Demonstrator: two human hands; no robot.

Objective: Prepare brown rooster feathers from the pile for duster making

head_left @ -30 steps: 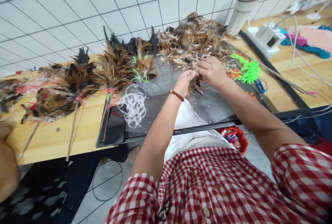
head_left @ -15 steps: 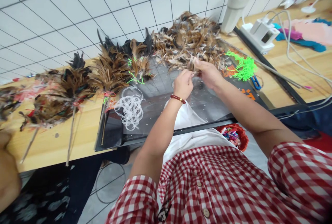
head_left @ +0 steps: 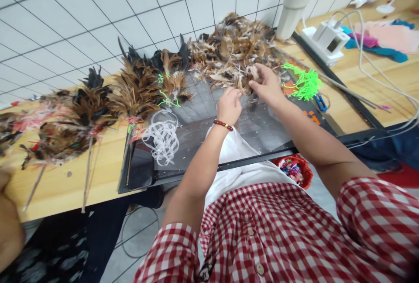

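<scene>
A big heap of loose brown and black feathers [head_left: 235, 49] lies at the back of a dark cutting mat [head_left: 203, 130]. My right hand [head_left: 266, 86] reaches into the heap's near edge, fingers pinched on a few feathers. My left hand [head_left: 229, 106], with a red bead bracelet at the wrist, is closed just below the heap and holds a small bunch of feathers. Both hands hover over the mat, close together.
Finished feather dusters on sticks [head_left: 88, 112] lie in a row on the wooden table at left. A coil of clear string [head_left: 162, 136], neon green ties [head_left: 303, 82], blue scissors [head_left: 321, 101], a white bottle [head_left: 293, 8] and a power strip [head_left: 324, 40] stand around. Another person's arm [head_left: 9, 226] shows at lower left.
My right hand moved from beside the left hand up and right into the feather heap. The left hand stayed almost in place.
</scene>
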